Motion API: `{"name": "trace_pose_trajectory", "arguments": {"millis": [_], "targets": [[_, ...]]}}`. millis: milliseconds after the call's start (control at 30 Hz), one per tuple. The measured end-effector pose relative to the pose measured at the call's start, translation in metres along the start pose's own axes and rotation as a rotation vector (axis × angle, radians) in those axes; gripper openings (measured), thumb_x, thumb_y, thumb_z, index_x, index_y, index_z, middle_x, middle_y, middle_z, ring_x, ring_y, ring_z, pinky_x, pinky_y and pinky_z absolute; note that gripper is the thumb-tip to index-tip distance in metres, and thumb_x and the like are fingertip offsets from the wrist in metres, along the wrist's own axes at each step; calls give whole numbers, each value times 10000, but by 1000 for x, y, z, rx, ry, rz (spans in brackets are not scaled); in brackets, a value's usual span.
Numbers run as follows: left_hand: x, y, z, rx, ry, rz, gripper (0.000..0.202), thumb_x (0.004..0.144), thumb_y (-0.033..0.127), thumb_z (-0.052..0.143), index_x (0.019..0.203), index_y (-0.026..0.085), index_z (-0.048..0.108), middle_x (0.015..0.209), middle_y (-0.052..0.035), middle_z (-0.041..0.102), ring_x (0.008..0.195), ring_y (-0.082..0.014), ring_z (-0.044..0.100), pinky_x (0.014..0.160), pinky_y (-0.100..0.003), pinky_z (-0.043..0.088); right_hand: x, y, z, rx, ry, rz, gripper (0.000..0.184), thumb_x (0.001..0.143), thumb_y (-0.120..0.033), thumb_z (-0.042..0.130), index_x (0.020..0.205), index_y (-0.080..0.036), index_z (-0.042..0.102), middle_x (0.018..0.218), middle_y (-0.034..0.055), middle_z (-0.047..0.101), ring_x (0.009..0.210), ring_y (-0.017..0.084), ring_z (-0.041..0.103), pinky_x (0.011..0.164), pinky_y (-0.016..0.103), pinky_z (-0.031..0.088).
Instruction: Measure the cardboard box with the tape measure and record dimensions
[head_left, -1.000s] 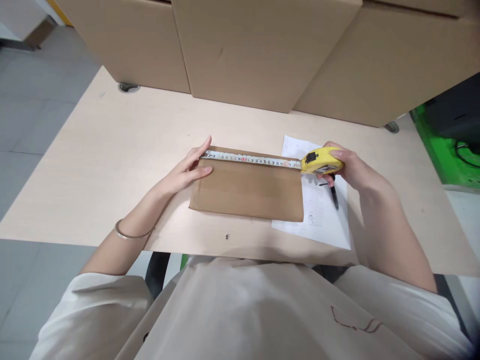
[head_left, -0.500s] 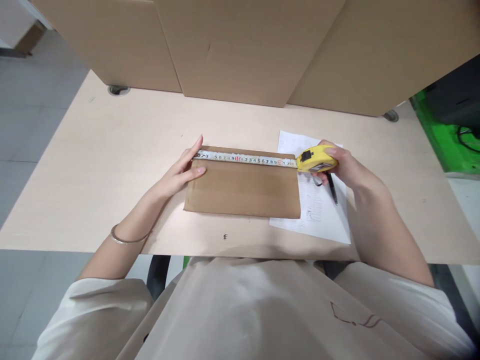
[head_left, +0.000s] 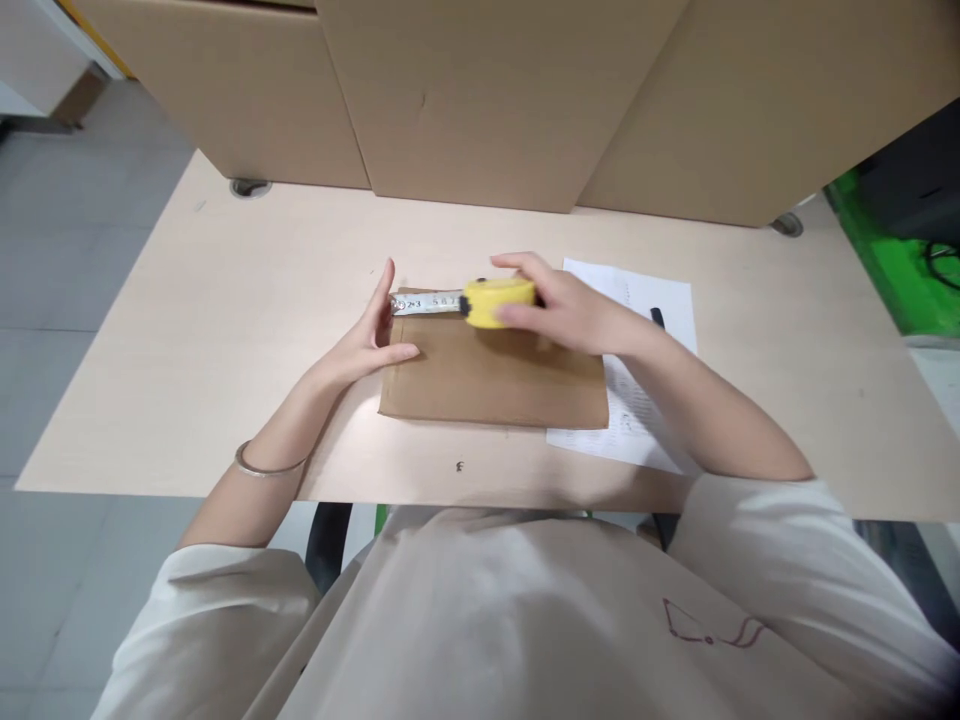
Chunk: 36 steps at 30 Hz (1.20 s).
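A flat brown cardboard box (head_left: pixel 495 375) lies in front of me on the table. My left hand (head_left: pixel 375 335) is at its left end, thumb resting on the top face and the other fingers against the side, partly hidden. My right hand (head_left: pixel 566 305) grips a yellow tape measure (head_left: pixel 495 302) above the far part of the box. A short length of metal blade (head_left: pixel 427 303) runs from the case to the box's left edge, beside my left fingers. Blur softens the case and fingertips.
Under the box's right end is a printed paper sheet (head_left: pixel 637 285), with a black pen (head_left: pixel 658 317) mostly hidden behind my right forearm. Large cardboard panels (head_left: pixel 480 110) stand along the back of the pale table (head_left: pixel 150 390). A dark object (head_left: pixel 911 185) is at far right.
My right hand has moved left with the tape measure, from the box's right end to past its middle. The exposed blade is much shorter. My left hand stays at the left end.
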<state>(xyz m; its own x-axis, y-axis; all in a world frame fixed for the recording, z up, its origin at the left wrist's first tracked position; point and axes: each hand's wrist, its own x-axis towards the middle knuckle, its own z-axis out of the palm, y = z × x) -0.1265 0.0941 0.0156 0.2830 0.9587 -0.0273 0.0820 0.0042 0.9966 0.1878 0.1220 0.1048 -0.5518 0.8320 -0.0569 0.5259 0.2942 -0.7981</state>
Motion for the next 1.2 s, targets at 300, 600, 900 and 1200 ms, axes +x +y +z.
{"name": "trace_pose_trajectory", "arguments": {"millis": [300,600,900,1200], "targets": [[6,-11,-13,-4,-138,37,1593,581,579,1074,1811,385,79,1731,-128,512,1674,-400,423,1420,-582,289,15,-13,40,-451,-41,-419,738,975,-612,736,1551,-179,582,1445,213,685,1289,444,600,1114,617,454],[1,-1,-7,-11,-94,-24,1464,694,578,1027,1811,367,104,1686,-103,574,1634,-395,483,1397,-556,364,-21,7,25,-416,36,-295,772,926,-610,759,1562,-220,561,1555,196,635,1401,459,578,1168,634,422],[-26,50,30,739,173,879,628,1108,375,646,1685,270,422,1737,-80,518,1668,-309,440,1395,-580,381,-123,72,-55,-773,306,736,466,1107,-591,463,1074,-169,658,880,216,727,858,396,694,828,515,505],[-54,31,181,1055,-659,1224,394,1132,123,463,1404,98,747,1472,-124,772,1412,-209,724,1279,-302,529,-150,126,-41,-565,200,734,396,1110,-454,450,914,-200,683,882,167,714,830,319,654,827,462,486]]}}
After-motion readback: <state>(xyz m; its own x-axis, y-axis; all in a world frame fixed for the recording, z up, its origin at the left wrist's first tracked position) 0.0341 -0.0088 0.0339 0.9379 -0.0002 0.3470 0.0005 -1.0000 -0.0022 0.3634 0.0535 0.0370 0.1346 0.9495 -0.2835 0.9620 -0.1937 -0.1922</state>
